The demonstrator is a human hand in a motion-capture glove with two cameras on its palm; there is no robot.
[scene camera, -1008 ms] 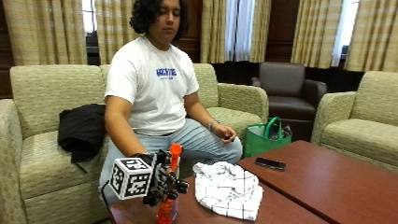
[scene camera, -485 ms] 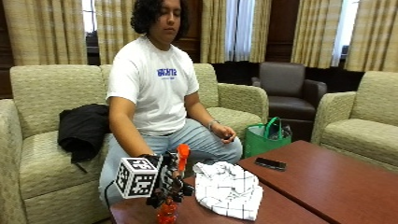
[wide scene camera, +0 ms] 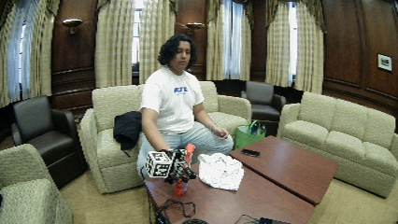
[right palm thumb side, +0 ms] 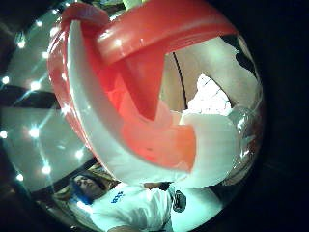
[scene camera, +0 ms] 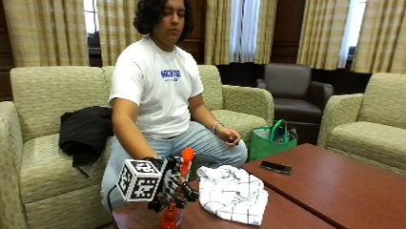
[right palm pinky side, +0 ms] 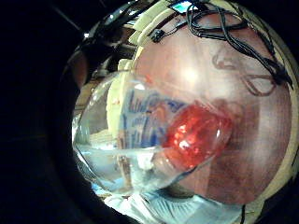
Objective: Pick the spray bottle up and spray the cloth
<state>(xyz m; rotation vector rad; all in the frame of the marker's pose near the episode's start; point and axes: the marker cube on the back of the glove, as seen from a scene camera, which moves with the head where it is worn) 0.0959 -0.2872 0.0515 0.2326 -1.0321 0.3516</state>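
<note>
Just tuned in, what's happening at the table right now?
A seated person's gloved right hand grips the spray bottle by its neck, below the orange trigger head, at the near corner of the wooden table. The checked white cloth lies crumpled right beside it. The bottle looks upright; whether it has left the tabletop is unclear. The bare hand rests on the person's lap.

Reddish-brown table, checked cloth, black phone, cables lying on it

Spray bottle base cut off by the outside view's edge, fingers hidden behind the glove.
</note>
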